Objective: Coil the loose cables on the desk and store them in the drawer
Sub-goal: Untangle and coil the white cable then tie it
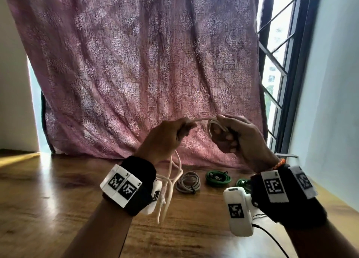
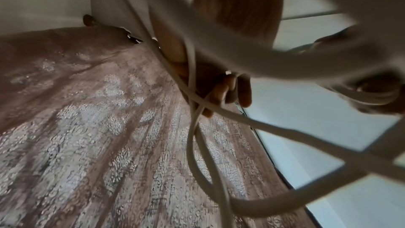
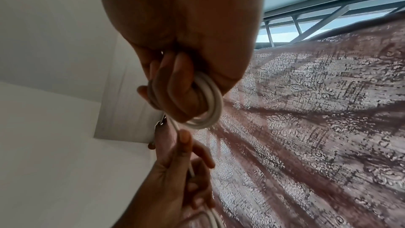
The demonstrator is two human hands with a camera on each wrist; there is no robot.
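Observation:
Both hands are raised above the wooden desk [image 1: 58, 199] with a white cable [image 1: 200, 120] stretched between them. My right hand [image 1: 229, 135] holds a small coil of that cable [image 3: 206, 103] wound round its curled fingers. My left hand [image 1: 174, 133] pinches the cable a short way off, and the loose rest of the cable [image 1: 171, 180] hangs down past the left wrist toward the desk. In the left wrist view the cable strands [image 2: 197, 127] cross close to the lens, blurred. A drawer is not in view.
On the desk behind the hands lie a coiled grey cable [image 1: 188, 182], a coiled green cable [image 1: 218, 178] and another green coil [image 1: 242, 183] partly hidden by my right wrist. A pink patterned curtain [image 1: 145, 73] hangs behind; a barred window [image 1: 275, 63] stands right.

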